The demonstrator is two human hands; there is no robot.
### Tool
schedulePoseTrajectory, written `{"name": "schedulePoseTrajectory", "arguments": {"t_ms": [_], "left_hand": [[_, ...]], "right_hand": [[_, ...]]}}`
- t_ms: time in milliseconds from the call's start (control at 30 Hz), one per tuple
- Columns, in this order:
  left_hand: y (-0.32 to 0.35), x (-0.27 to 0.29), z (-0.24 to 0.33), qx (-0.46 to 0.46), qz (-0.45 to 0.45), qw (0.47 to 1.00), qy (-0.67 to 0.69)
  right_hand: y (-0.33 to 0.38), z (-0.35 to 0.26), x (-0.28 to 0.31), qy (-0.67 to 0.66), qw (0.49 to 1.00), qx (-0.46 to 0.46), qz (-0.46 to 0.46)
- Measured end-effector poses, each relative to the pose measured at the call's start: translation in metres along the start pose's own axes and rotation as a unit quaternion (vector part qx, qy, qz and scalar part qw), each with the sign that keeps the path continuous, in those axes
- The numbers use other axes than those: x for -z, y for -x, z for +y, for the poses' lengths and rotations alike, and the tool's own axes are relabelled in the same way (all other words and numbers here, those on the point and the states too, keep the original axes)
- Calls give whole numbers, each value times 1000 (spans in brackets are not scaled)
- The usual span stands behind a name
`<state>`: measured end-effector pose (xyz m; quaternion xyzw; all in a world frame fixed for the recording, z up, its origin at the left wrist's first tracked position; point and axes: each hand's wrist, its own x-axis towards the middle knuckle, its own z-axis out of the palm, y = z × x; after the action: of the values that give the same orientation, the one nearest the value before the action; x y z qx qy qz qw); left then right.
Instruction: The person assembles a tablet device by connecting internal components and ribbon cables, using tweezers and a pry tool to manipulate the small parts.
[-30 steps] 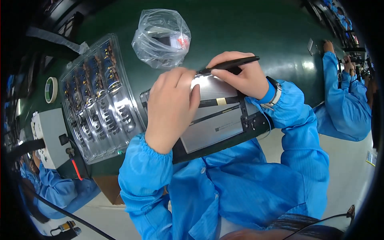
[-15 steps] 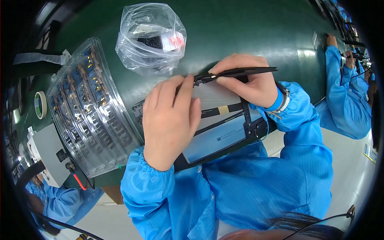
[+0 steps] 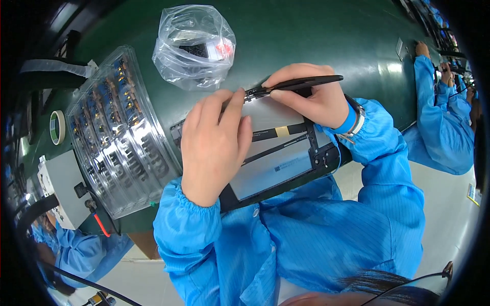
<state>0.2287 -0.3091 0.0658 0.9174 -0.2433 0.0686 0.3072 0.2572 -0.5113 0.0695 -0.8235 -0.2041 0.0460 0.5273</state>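
At the far side of the device (image 3: 275,176), the right hand (image 3: 326,104) pinches black tweezers (image 3: 309,81) lengthwise left-to-right, tips left toward the left hand (image 3: 212,145), its grip unclear.

Device (image 3: 278,171) partly hidden under hands (image 3: 212,148)

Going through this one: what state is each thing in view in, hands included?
Device, open, internals exposed
Black tweezers, held, gap between tips unclear
Left hand, laid over the device, thumb apart
Right hand, closed on the tweezers
Plastic bag, crumpled
Clear tray, loaded with rows of parts
Tape roll, not held
Grey box, connectors attached
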Motion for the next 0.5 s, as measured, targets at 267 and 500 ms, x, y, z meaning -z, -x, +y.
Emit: {"name": "schedulePoseTrajectory", "arguments": {"t_ms": [267,500], "left_hand": [[8,-2,-3,-25,19,999,-21],[39,26,19,-11,31,995,-90]], "right_hand": [[2,-1,-3,36,999,28,-7],[12,5,11,-49,999,-4,8]]}}
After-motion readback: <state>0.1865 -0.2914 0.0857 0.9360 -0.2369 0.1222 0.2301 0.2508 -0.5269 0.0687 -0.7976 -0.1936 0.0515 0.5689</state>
